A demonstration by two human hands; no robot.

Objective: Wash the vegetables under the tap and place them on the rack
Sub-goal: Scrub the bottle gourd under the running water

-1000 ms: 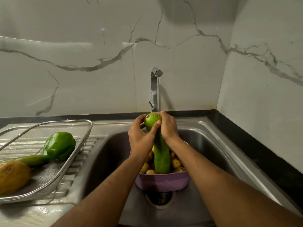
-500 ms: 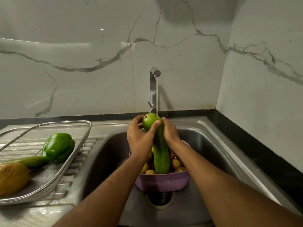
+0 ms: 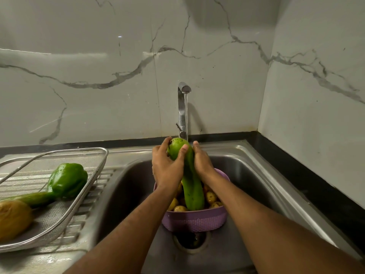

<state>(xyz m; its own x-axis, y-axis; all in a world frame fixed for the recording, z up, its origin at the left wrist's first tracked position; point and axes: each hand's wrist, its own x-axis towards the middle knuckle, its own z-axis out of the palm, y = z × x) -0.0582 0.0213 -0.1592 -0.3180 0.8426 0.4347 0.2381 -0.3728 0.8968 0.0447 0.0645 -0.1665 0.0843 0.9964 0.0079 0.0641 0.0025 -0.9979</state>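
Water from the steel tap (image 3: 182, 107) falls on the long green gourd (image 3: 190, 180); left hand (image 3: 167, 167) and right hand (image 3: 202, 162) grip it above the purple plastic basket (image 3: 194, 220).

A stainless-steel bench (image 3: 122, 155) with a ribbed drainboard and a sunken sink (image 3: 126, 186) — its back edge meets a black strip under marble-look wall. Left of the left hand (image 3: 167, 169), a wire-mesh rack (image 3: 59, 212) rests on the drainboard. Just below both hands, a purple basket (image 3: 194, 221) stands in the sink — beside the drain (image 3: 190, 241).
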